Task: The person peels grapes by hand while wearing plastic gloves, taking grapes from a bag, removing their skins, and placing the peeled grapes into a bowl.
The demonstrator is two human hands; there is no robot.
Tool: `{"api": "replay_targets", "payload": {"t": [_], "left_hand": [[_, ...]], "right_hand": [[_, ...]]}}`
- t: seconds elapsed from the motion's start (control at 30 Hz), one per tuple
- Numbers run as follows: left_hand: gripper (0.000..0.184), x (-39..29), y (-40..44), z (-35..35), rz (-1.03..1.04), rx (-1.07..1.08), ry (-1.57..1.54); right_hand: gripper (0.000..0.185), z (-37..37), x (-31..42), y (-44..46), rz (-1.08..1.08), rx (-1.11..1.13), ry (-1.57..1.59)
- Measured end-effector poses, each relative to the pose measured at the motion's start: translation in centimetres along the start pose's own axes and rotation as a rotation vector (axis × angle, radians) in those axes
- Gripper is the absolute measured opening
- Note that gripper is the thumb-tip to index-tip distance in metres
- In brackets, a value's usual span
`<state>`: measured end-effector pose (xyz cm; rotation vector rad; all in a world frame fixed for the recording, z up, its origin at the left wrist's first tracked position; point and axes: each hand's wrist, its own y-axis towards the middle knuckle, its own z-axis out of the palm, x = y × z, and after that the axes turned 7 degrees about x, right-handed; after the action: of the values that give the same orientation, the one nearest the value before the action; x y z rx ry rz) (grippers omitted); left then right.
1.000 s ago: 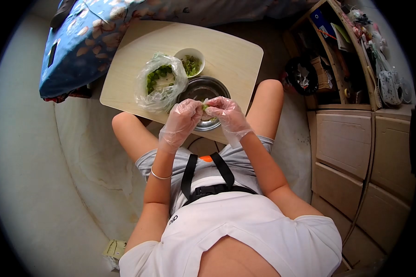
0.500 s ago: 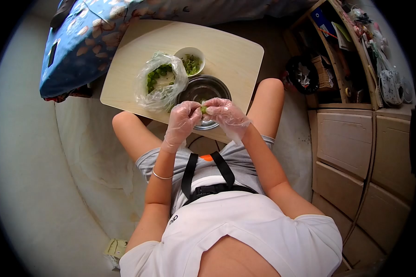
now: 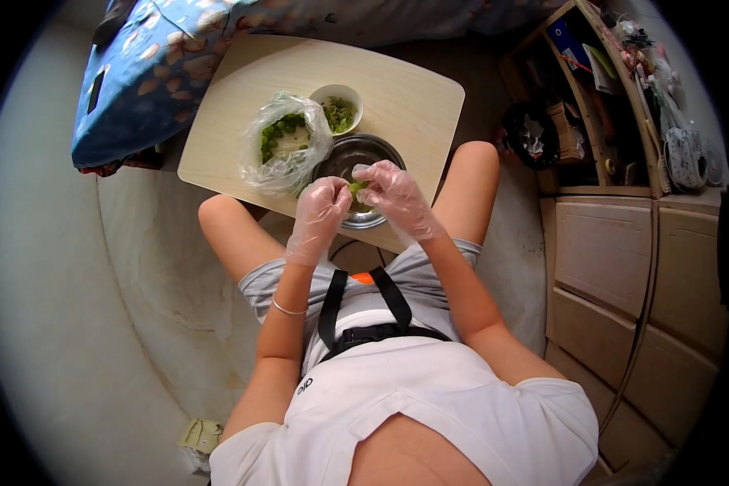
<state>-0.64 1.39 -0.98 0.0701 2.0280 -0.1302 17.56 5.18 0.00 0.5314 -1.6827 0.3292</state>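
Observation:
Both my hands wear clear plastic gloves and meet above a steel bowl point(image 3: 391, 155) at the table's near edge. A small green vegetable piece point(image 3: 355, 188) shows between them, too small to name more closely. My left hand point(image 3: 322, 207) is closed, pinching it from the left. My right hand point(image 3: 394, 198) has its fingers closed at the other side of the same piece. Left of the bowl stands an open clear plastic bag point(image 3: 255, 166) with green leafy vegetables inside. Behind the steel bowl, a white bowl point(image 3: 360, 104) holds green leafy scraps.
The low pale table point(image 3: 405, 73) stands between my knees. A bed with a blue floral cover point(image 3: 138, 97) is at the back left. On the right are a wooden shelf point(image 3: 591, 105), a black-lined bin point(image 3: 531, 131) and drawers point(image 3: 603, 239).
My right hand's fingers have risen slightly and shifted, and more of the green piece shows between the hands. The left hand has barely moved.

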Motion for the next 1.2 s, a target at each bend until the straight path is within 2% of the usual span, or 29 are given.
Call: {"api": "replay_targets", "payload": {"t": [0.03, 0.07, 0.13, 0.27, 0.37, 0.43, 0.47, 0.57, 0.63, 0.67, 0.73, 0.77, 0.83, 0.93, 1.07, 1.13, 1.2], "left_hand": [[0.010, -0.4, -0.1, 0.0, 0.054, -0.037, 0.121], [0.010, -0.9, -0.1, 0.0, 0.054, -0.037, 0.121], [0.008, -2.1, -0.1, -0.2, 0.054, -0.078, 0.157], [0.008, -2.1, -0.1, 0.2, 0.066, -0.081, 0.164], [0.008, -1.6, -0.1, 0.1, 0.125, -0.077, 0.140], [0.012, -1.5, -0.3, -0.1, -0.011, 0.000, -0.091], [0.012, -1.0, -0.2, 0.0, -0.010, 0.001, -0.091], [0.014, -0.2, -0.3, 0.1, -0.077, 0.046, -0.242], [0.013, -1.1, -0.4, -0.1, -0.171, 0.048, -0.469], [0.013, -1.2, -0.5, -0.2, -0.171, 0.048, -0.469], [0.014, -1.2, -0.6, -0.4, -0.184, 0.108, -0.657], [0.014, -1.0, -0.7, -0.5, -0.184, 0.108, -0.657], [0.016, -0.7, -0.7, -0.7, -0.171, 0.175, -0.734], [0.016, -0.6, -0.7, -0.7, -0.182, 0.201, -0.715], [0.017, -0.4, -0.8, -0.6, -0.155, 0.212, -0.748], [0.018, -0.6, -0.8, -0.8, -0.144, 0.219, -0.751], [0.019, -0.8, -0.9, -0.9, -0.141, 0.221, -0.763]], "right_hand": [[0.029, -0.1, 0.6, 0.0, -0.196, 0.005, -0.332], [0.029, 0.0, 1.0, -0.1, -0.196, 0.005, -0.332], [0.026, 0.6, 1.7, -0.3, -0.222, 0.018, -0.603], [0.023, 1.5, 1.6, -0.5, -0.285, -0.048, -0.646], [0.022, 1.5, 1.9, -0.6, -0.187, -0.012, -0.552], [0.020, 1.5, 1.5, -0.4, -0.243, -0.062, -0.442], [0.020, 1.4, 1.5, -0.4, -0.243, -0.063, -0.443], [0.020, 1.1, 1.8, -0.3, -0.143, -0.030, -0.286], [0.020, 0.8, 1.8, -0.3, -0.069, -0.026, -0.144], [0.020, 0.7, 1.6, -0.3, -0.070, -0.026, -0.144], [0.020, 0.6, 0.7, -0.3, 0.104, 0.007, 0.078], [0.020, 0.6, 0.2, -0.4, 0.104, 0.006, 0.079], [0.021, 0.8, -0.6, -0.5, 0.192, 0.012, 0.544], [0.021, 0.8, -0.9, -0.6, 0.226, 0.042, 0.686], [0.020, 0.8, -1.3, -0.6, 0.268, 0.045, 0.628], [0.021, 0.8, -0.8, -0.8, 0.293, 0.041, 0.835], [0.022, 1.0, -1.2, -0.8, 0.303, 0.045, 0.904]]}}
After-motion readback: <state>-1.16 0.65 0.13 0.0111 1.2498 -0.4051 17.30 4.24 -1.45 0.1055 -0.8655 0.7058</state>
